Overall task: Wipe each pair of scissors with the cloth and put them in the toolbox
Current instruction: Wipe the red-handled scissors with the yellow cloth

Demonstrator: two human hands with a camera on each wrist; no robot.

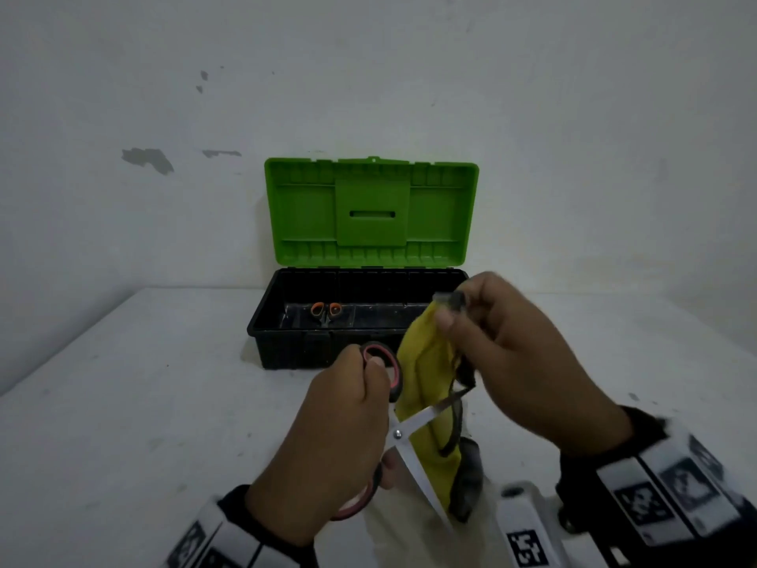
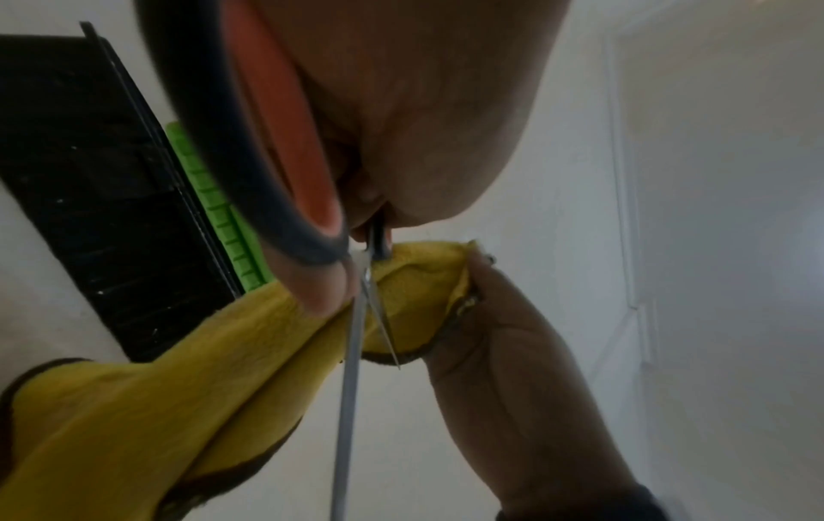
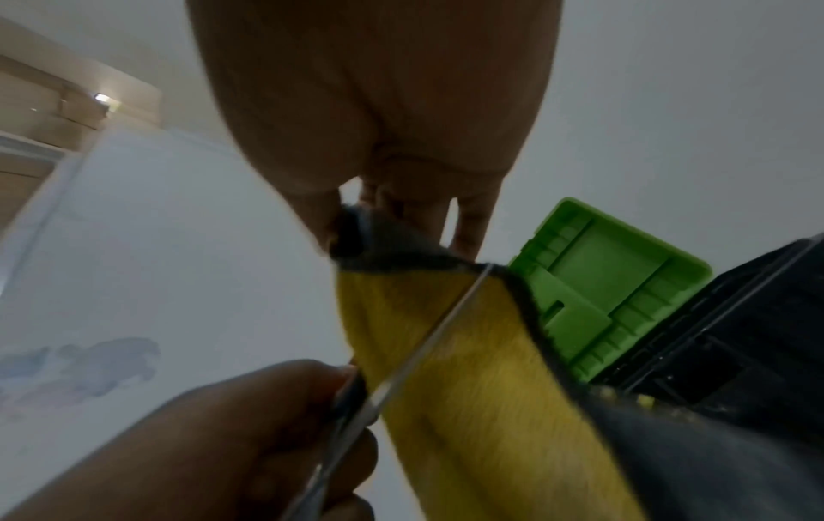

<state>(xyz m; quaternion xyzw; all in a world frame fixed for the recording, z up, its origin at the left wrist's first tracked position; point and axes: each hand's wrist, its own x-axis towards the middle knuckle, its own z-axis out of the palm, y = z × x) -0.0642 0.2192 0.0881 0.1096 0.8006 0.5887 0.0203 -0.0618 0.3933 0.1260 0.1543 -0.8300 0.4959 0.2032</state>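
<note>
Yellow microfibre cloth [image 1: 430,387] with dark edging hangs pinched at its top corner by the right hand [image 1: 520,358], draping down between the spread blades of the red-and-black scissors [image 1: 403,434]. Left hand [image 1: 327,453] clamped on the handle loops, blades parted in a V: one pointing toward 2 o'clock across the cloth, the other toward 5 o'clock. Open green-lidded toolbox [image 1: 286,350] at 12 o'clock on the white worktop [image 1: 123,403], already holding orange-handled scissors [image 1: 325,311] inside at its left. Judged mid-wipe; long axis of the held pair running near to far, so left hand, nearer the box, likely carries it forward once blades are closed.
</note>
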